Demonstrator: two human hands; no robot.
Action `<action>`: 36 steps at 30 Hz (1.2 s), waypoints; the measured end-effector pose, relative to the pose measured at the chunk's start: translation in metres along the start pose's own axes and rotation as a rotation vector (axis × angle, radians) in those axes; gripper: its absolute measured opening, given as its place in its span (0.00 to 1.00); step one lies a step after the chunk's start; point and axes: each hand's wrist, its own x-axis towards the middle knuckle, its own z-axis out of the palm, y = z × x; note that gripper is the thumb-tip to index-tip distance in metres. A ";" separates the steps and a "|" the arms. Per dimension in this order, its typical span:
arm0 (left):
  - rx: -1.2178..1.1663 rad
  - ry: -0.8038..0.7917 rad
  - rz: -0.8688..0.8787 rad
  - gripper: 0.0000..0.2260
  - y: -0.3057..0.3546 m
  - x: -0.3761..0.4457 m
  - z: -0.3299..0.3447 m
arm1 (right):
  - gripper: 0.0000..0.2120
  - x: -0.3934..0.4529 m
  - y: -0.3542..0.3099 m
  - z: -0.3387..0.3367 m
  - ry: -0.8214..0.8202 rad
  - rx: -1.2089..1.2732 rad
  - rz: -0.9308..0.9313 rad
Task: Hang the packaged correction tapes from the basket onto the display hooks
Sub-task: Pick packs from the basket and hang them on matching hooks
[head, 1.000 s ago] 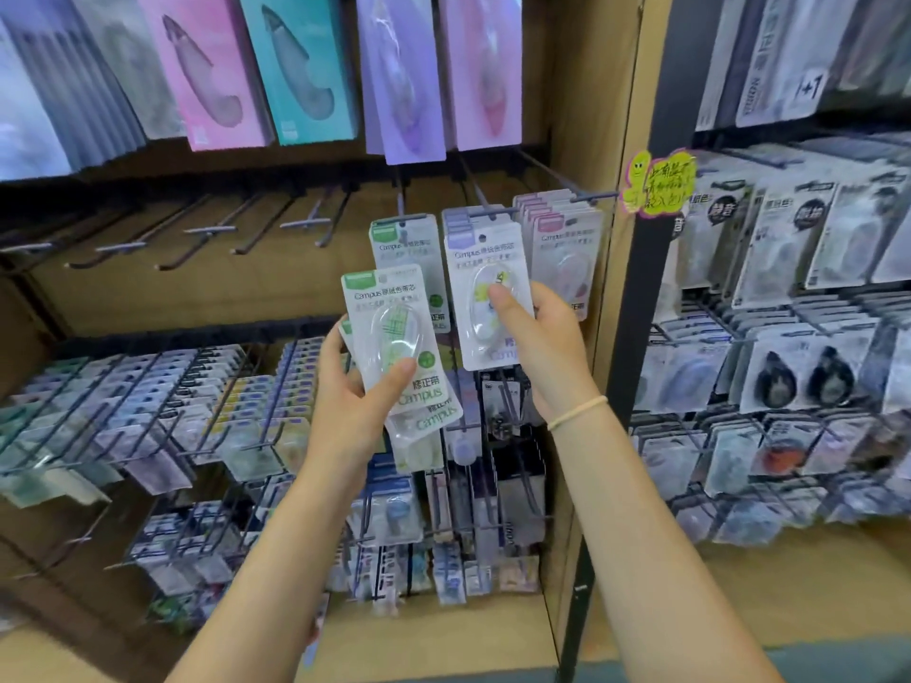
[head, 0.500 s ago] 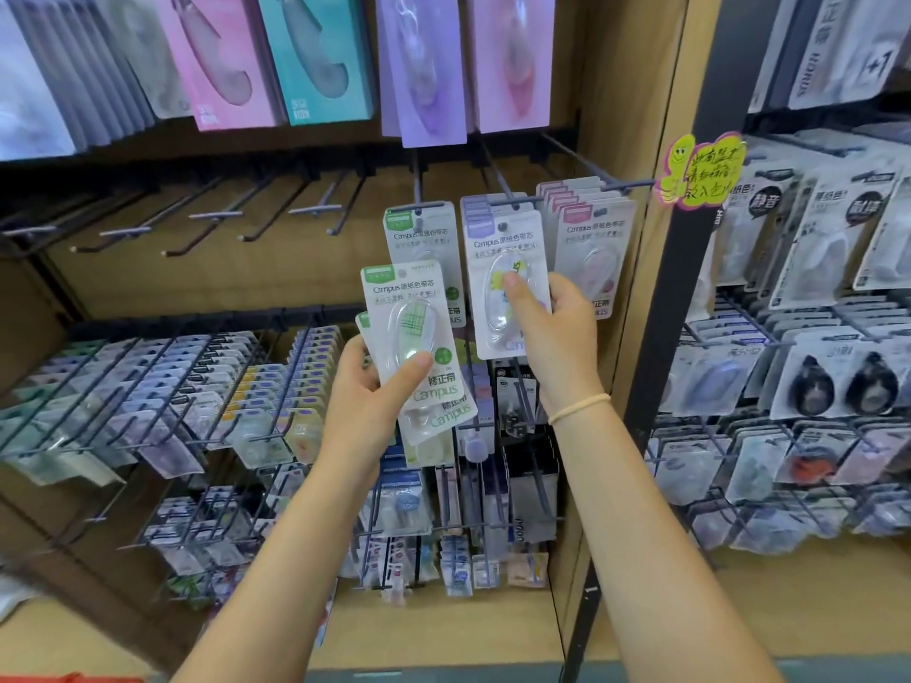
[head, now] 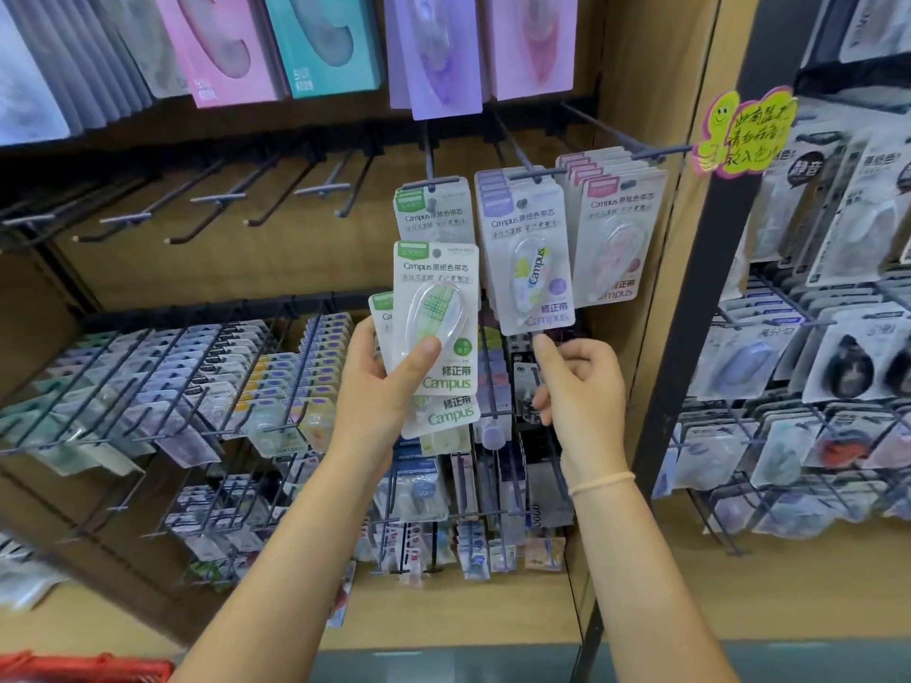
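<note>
The left hand (head: 379, 391) holds a small stack of green-topped clear plastic correction tape packs (head: 436, 320), with its thumb pressed on the front one. Right next to it, the right hand (head: 579, 386) is loosely curled and holds nothing; its first finger just touches the bottom of the purple-topped correction tape pack (head: 532, 268) hanging on a dark metal hook (head: 515, 155) above. More green packs (head: 434, 212) hang above the left hand. Low down to the left of the left arm, a corner of the red plastic basket (head: 84, 668) peeks in.
</note>
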 end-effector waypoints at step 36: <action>-0.019 0.090 0.124 0.16 0.033 0.009 -0.038 | 0.14 0.027 -0.041 0.086 -0.236 -0.245 -0.373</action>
